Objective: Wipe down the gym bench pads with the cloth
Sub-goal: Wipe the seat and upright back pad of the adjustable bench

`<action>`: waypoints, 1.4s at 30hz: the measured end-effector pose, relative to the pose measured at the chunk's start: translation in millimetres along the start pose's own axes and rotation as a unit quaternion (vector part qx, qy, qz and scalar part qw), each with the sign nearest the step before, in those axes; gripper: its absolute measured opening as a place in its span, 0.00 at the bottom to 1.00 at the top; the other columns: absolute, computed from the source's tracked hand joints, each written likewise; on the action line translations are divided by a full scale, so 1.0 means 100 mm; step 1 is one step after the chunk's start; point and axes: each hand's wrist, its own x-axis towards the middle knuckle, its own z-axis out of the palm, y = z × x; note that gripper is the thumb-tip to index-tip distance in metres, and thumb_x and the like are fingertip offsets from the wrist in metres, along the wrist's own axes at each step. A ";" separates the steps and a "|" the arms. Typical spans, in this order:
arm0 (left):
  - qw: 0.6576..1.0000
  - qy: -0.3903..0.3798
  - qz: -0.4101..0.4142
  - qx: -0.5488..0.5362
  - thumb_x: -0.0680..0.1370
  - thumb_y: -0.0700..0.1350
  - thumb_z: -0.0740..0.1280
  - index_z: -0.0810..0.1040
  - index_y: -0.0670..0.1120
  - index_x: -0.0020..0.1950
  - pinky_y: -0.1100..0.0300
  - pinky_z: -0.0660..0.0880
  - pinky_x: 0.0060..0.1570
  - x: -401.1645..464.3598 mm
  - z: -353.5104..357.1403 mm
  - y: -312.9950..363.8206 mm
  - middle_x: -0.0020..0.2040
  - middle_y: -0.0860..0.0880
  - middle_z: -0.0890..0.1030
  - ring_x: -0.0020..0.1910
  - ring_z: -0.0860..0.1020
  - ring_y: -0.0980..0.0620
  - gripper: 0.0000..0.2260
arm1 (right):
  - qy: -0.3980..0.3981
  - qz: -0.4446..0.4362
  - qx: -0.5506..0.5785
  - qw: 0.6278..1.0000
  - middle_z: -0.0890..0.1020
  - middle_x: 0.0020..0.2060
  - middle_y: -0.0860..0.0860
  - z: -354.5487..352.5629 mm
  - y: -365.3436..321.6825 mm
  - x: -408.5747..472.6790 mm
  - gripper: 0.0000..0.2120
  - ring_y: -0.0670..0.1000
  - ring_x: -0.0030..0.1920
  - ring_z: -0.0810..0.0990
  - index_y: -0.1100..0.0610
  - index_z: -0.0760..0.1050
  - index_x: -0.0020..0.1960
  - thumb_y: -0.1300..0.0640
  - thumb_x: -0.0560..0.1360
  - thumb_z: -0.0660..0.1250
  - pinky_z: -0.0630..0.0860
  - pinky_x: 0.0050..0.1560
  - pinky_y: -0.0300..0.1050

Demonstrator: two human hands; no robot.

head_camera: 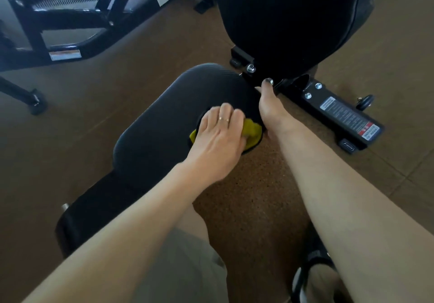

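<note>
A black seat pad [164, 115] of the gym bench lies in the middle of the view, with the black back pad [288, 21] rising behind it. My left hand [218, 138] presses a yellow cloth with a black edge [252, 130] flat on the seat pad's near right part, fingers curled over the cloth. My right hand [270, 107] rests against the seat pad's right edge, thumb pointing up toward the bench frame; its fingers are hidden under the pad's side.
The bench's black steel base [340, 112] with a warning label runs to the right on the brown cork-like floor [246, 185]. Another black machine frame [58, 32] stands at the upper left. My knee and a shoe [312, 267] show at the bottom.
</note>
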 end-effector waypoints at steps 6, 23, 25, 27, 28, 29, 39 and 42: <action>1.000 0.004 -0.023 0.013 0.84 0.49 0.59 0.70 0.44 0.64 0.47 0.66 0.63 -0.14 -0.03 -0.21 0.61 0.43 0.70 0.59 0.69 0.43 0.13 | -0.038 -0.007 0.011 0.999 0.63 0.81 0.50 -0.05 0.07 0.11 0.35 0.54 0.80 0.63 0.44 0.63 0.81 0.29 0.80 0.44 0.57 0.80 0.59; 1.000 -0.007 -0.014 0.018 0.83 0.48 0.60 0.71 0.42 0.64 0.44 0.67 0.63 0.10 0.01 -0.06 0.60 0.41 0.70 0.59 0.70 0.40 0.13 | -0.030 0.020 0.051 0.998 0.68 0.78 0.53 -0.04 0.02 0.14 0.37 0.57 0.75 0.69 0.49 0.61 0.82 0.29 0.81 0.46 0.62 0.78 0.61; 0.998 0.000 -0.046 0.029 0.83 0.47 0.60 0.71 0.40 0.65 0.44 0.66 0.64 0.45 0.05 -0.11 0.61 0.39 0.70 0.60 0.70 0.38 0.14 | -0.012 0.021 -0.012 1.000 0.64 0.80 0.56 -0.03 -0.04 0.16 0.37 0.59 0.79 0.63 0.51 0.59 0.82 0.30 0.82 0.44 0.57 0.80 0.62; 0.995 -0.008 -0.086 0.048 0.84 0.48 0.59 0.70 0.40 0.66 0.44 0.65 0.65 0.72 0.12 -0.12 0.62 0.39 0.70 0.61 0.70 0.37 0.15 | -0.013 0.024 -0.023 0.999 0.68 0.77 0.58 -0.03 -0.09 0.18 0.40 0.60 0.76 0.67 0.51 0.63 0.81 0.27 0.78 0.45 0.60 0.78 0.63; 0.994 -0.008 -0.094 0.053 0.84 0.48 0.58 0.69 0.40 0.66 0.44 0.64 0.65 0.77 0.14 -0.11 0.63 0.39 0.70 0.61 0.69 0.37 0.15 | -0.018 0.029 -0.015 0.999 0.72 0.75 0.58 -0.04 -0.11 0.17 0.43 0.59 0.73 0.71 0.52 0.65 0.80 0.26 0.75 0.46 0.63 0.77 0.62; 0.994 -0.003 -0.096 0.054 0.84 0.48 0.58 0.69 0.40 0.66 0.44 0.64 0.65 0.76 0.15 -0.10 0.63 0.39 0.70 0.61 0.69 0.37 0.15 | -0.019 0.031 -0.011 0.999 0.75 0.72 0.58 -0.05 -0.10 0.20 0.45 0.59 0.71 0.74 0.52 0.66 0.79 0.25 0.73 0.47 0.65 0.76 0.62; 0.981 0.042 -0.156 0.110 0.84 0.47 0.62 0.72 0.41 0.64 0.42 0.70 0.63 -0.55 0.02 0.08 0.62 0.39 0.73 0.59 0.73 0.37 0.12 | 0.038 -0.021 -0.043 0.998 0.65 0.80 0.52 0.03 -0.02 -0.04 0.32 0.56 0.80 0.62 0.51 0.61 0.82 0.35 0.84 0.46 0.57 0.80 0.57; 0.972 0.057 -0.203 0.100 0.83 0.47 0.62 0.71 0.41 0.64 0.40 0.71 0.63 -0.67 -0.06 -0.03 0.62 0.38 0.72 0.59 0.73 0.37 0.13 | 0.027 -0.044 -0.118 0.992 0.65 0.79 0.54 -0.01 -0.06 -0.14 0.29 0.57 0.79 0.63 0.53 0.60 0.82 0.40 0.86 0.45 0.59 0.76 0.53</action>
